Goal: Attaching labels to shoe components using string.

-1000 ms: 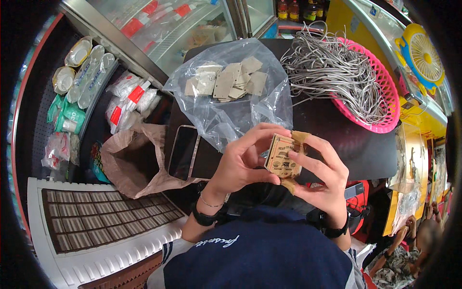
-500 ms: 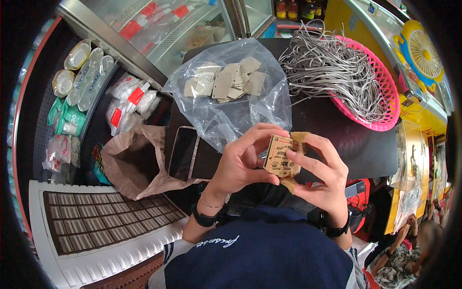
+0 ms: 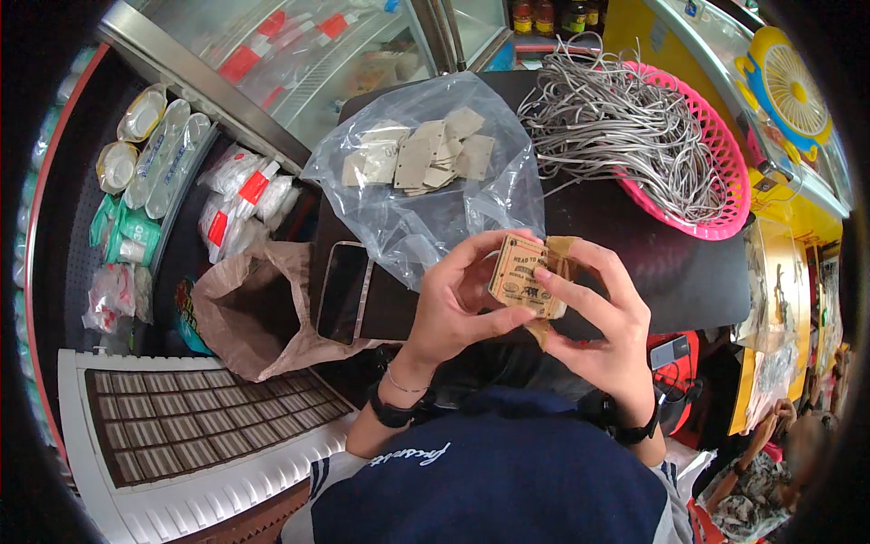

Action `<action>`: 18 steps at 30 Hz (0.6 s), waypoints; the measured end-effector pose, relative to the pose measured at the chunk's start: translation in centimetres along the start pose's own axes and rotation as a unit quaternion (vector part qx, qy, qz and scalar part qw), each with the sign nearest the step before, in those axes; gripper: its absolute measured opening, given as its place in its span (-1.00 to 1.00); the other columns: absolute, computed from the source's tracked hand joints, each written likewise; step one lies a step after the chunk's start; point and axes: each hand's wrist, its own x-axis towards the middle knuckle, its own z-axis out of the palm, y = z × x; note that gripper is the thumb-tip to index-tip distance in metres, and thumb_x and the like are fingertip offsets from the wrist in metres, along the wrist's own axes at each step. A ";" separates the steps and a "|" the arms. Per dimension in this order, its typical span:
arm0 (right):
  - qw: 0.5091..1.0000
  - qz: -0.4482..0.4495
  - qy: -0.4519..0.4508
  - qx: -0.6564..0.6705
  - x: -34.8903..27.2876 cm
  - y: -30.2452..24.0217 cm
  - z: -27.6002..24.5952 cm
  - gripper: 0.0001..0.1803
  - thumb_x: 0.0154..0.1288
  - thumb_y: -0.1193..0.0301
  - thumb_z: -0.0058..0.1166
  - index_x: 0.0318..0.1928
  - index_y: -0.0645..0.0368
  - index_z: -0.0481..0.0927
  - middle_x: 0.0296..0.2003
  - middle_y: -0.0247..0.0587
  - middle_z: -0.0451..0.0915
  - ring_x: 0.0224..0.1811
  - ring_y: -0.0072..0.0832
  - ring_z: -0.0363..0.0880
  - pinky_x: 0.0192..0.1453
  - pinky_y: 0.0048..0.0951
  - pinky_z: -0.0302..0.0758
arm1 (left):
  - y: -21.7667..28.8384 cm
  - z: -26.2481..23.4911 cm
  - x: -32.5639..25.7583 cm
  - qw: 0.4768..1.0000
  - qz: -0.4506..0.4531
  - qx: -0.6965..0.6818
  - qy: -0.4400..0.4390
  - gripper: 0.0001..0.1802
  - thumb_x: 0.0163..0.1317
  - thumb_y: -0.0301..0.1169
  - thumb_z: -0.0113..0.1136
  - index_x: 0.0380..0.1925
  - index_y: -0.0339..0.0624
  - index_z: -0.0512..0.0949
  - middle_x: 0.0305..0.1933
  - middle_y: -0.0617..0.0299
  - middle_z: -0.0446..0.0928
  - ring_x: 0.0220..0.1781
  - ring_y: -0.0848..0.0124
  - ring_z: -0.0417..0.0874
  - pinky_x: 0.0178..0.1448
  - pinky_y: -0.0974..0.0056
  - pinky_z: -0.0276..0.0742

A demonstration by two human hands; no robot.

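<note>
Between my hands is a small stack of tan printed cardboard tags, its printed face turned up and tilted. My left hand is closed around its left side, thumb along the lower edge. From the right, my right hand grips the stack too, with one finger pressed on the printed face. Tan covers wrap its index fingertip and thumb tip. Beyond my hands, a clear plastic bag lies on the dark table with several loose grey-beige tags on it.
A pink basket heaped with grey cords stands at the far right of the table. A phone lies by an open brown bag on the left. The white slatted lid is lower left. Another person's hands show at right.
The stack has shifted slightly left and tilted more in my hands. My left thumb has slid further right along its lower edge. Both hands keep their hold.
</note>
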 end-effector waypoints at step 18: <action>0.997 -0.003 0.009 -0.072 0.2 0.2 0.3 -0.41 -0.28 0.60 0.29 -0.05 0.17 0.60 0.03 -0.03 0.41 0.03 -0.11 0.46 0.04 -0.24 0.49 | -2.1 0.5 0.0 0.994 -0.021 0.000 0.107 -0.60 0.14 -0.59 0.24 0.00 -0.38 0.44 -0.07 0.20 0.53 -0.05 0.52 0.54 0.07 0.37 0.52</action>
